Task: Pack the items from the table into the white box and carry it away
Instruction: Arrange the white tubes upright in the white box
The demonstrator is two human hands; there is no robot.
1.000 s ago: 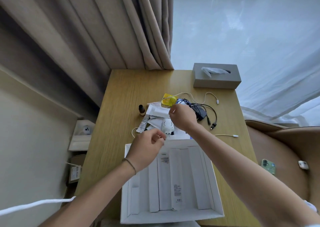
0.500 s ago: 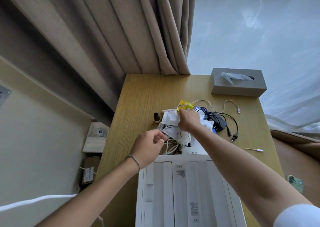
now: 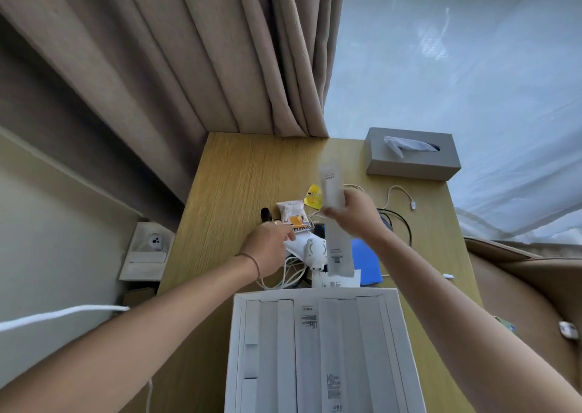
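The white box [image 3: 236,343] stands open at the table's near edge, with long white cartons lying inside. My right hand [image 3: 357,216] is shut on a long white pack [image 3: 338,250], held upright and blurred above the pile. My left hand [image 3: 267,249] reaches into the pile, fingertips at a striped tube [image 3: 303,229] beside a white-and-orange snack packet [image 3: 292,211]. The pile also holds a small dark bottle [image 3: 266,215], a yellow packet [image 3: 314,197], a round white device [image 3: 315,249], a blue item [image 3: 367,260] and white cables [image 3: 288,275].
A grey tissue box [image 3: 412,157] sits at the table's far right corner. Black cables [image 3: 404,227] and a white cable [image 3: 401,192] lie right of the pile. Curtains hang behind. A brown chair [image 3: 522,286] stands at the right with a phone [image 3: 504,323] on it.
My right hand has lifted the long white pack up out of the pile. My left hand has moved forward to the striped tube. The view has tilted up and nearer.
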